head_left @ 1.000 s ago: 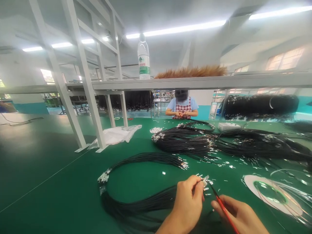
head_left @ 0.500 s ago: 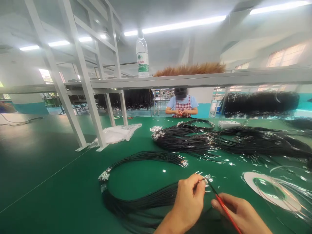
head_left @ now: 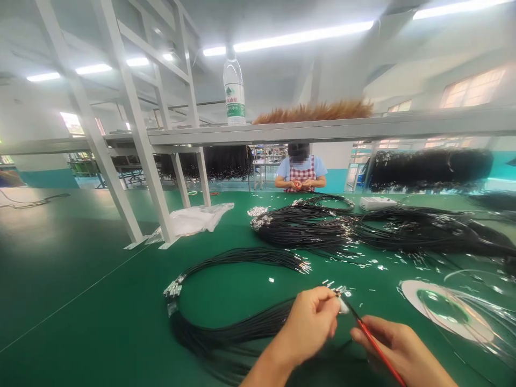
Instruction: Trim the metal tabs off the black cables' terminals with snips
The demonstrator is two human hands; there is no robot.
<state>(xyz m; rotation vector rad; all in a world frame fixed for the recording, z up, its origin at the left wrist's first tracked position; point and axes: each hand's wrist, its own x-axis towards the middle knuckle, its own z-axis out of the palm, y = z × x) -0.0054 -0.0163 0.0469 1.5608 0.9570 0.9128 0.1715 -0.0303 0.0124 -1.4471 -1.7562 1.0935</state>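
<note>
Thumb and fingers of my left hand [head_left: 316,317] pinch the end of a black cable, just left of a small pile of light bits. Resting in my right hand [head_left: 397,344] is a slim red-handled tool [head_left: 374,339]; its dark narrow tip meets the cable end at the left fingertips. The tool's exact kind is not clear. From beneath my left hand a bundle of black cables [head_left: 226,334] curves left and loops back, its free stripped ends [head_left: 302,264] lying above the hand. Silvery connectors [head_left: 173,288] gather at the loop's left bend.
Thick piles of black cables [head_left: 306,228] lie farther back. A white spool [head_left: 409,295] with loose strands sits at right. Metal shelf posts [head_left: 139,134] and a plastic bag [head_left: 197,217] stand left; a water bottle [head_left: 234,97] tops the shelf. A person [head_left: 301,172] sits opposite.
My left hand has turned slightly and its fingers have curled more around the cable end. The tool's tip stays near the same spot; the view has shifted a little.
</note>
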